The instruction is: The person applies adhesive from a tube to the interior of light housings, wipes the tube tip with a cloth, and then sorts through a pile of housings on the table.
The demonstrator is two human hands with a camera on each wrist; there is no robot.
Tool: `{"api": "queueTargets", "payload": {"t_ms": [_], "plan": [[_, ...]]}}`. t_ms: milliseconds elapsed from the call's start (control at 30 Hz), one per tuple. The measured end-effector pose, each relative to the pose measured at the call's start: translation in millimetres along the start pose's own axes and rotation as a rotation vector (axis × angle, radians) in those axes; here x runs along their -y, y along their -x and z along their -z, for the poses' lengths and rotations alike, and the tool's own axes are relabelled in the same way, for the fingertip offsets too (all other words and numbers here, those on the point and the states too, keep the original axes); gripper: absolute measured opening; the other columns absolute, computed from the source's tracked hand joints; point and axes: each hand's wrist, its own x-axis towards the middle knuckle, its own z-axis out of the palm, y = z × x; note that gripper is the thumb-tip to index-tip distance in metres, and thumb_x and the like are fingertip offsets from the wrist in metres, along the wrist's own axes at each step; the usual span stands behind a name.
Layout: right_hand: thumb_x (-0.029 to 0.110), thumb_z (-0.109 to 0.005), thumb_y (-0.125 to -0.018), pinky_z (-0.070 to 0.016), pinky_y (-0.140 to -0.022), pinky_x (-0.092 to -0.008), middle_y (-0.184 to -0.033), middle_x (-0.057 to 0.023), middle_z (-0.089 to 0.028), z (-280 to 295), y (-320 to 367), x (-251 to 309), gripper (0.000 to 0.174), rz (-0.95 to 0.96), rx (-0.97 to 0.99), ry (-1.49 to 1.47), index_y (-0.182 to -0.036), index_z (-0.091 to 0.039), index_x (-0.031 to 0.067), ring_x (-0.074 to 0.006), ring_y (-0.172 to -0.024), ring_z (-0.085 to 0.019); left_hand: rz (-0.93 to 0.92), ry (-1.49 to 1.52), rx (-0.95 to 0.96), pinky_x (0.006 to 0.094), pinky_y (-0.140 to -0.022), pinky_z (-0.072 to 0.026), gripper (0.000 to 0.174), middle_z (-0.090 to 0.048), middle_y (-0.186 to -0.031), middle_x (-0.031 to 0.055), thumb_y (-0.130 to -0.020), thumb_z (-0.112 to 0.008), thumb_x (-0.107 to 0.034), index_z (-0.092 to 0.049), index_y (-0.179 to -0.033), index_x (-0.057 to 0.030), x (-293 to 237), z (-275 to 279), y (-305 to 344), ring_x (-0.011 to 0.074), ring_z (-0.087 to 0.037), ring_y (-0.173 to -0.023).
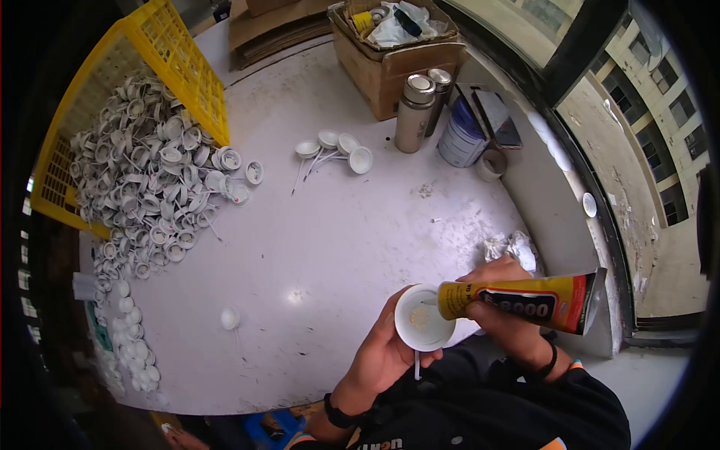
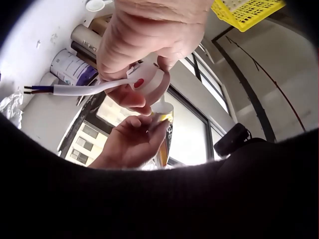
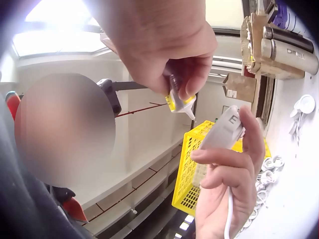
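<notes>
on the broad, pale, scuffed table (image 1: 322,232), reckoned from the middle of the head view, the yellow latticed plastic crate (image 1: 180,67) leans at 10 o'clock, perhaps tipped so that its load stays within reach: the heaped pile of white round plastic fittings with cords (image 1: 154,172) spreads out of it toward 9 o'clock. the looser row of white domed fittings (image 1: 139,349) lies at 8 o'clock, seemingly kept apart from that heap.

at 5 o'clock both hands are busy. the right hand (image 3: 169,50) is curled round the yellow, black and red squeeze tube (image 1: 532,304), its flattened end toward 3 o'clock and its front toward 9, probably for pressure and aim together. the left hand (image 1: 379,352) grips the white shallow round plastic cup (image 1: 427,336) by its outside, hollow up, likely to leave the inside free.

the cup sits between the fingers, with the palm at its 8 o'clock and the tube's front over its rim at 2 o'clock. its white sheathed cable (image 2: 75,90) hangs clear at 6 o'clock. the small pale pointed nozzle (image 3: 188,112) looks apart from the cup in the right wrist view; tiny yellowish specks (image 1: 420,318) dot the cup's floor.
</notes>
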Motion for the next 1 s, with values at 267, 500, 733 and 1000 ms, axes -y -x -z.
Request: {"api": "queueTargets", "payload": {"t_ms": [267, 500, 733, 1000], "plan": [[-0.002, -0.058, -0.057, -0.0411, -0.067, -0.0296, -0.079, -0.0061, -0.057, -2.3, 2.5, 6.5, 0.026, -0.042, 0.005, 0.052, -0.082, -0.054, 0.0044, -0.0170, -0.072, -0.052, -0.048, -0.174, 0.008, 0.0313, -0.052, -0.0431, 0.056, -0.047, -0.099, 0.0165, -0.083, -0.031, -0.045, -0.024, -0.125, -0.0087, 1.2, -11.9, 6.0, 0.0247, -0.053, -0.068], [-0.001, -0.058, -0.058, -0.0411, -0.068, -0.0300, -0.080, -0.0064, -0.057, -2.6, 3.1, 11.5, 0.025, -0.113, 0.011, 0.018, -0.082, -0.054, 0.0050, -0.0172, -0.073, -0.052, -0.057, -0.087, 0.152, 0.0279, -0.056, -0.0447, 0.050, -0.046, -0.104, 0.0152, -0.086, -0.034, -0.037, -0.019, -0.124, -0.0087, 1.0, -9.7, 4.9, 0.0227, -0.055, -0.071], [-0.001, -0.061, -0.059, -0.0430, -0.066, -0.0306, -0.081, -0.0070, -0.057, 2.3, -4.5, 18.3, 0.025, -0.036, 0.128, 0.098, -0.083, -0.056, 0.0049, -0.0190, -0.073, -0.053, -0.059, -0.092, 0.130, 0.0269, -0.054, -0.0437, 0.049, -0.046, -0.104, 0.0154, -0.086, -0.033, -0.037, -0.019, -0.124, -0.0093, 1.5, -10.4, 6.0, 0.0222, -0.055, -0.071], [0.004, -0.065, -0.064, -0.0474, -0.059, -0.0266, -0.079, -0.0081, -0.057, 7.0, -5.2, 12.0, 0.024, 0.264, 0.104, 0.319, -0.086, -0.055, 0.0015, -0.0202, -0.071, -0.058, -0.045, -0.072, 0.114, 0.0268, -0.051, -0.0422, 0.046, -0.047, -0.102, 0.0155, -0.087, -0.031, -0.035, -0.022, -0.123, -0.0089, -1.7, -4.9, 7.0, 0.0221, -0.055, -0.069]]}}
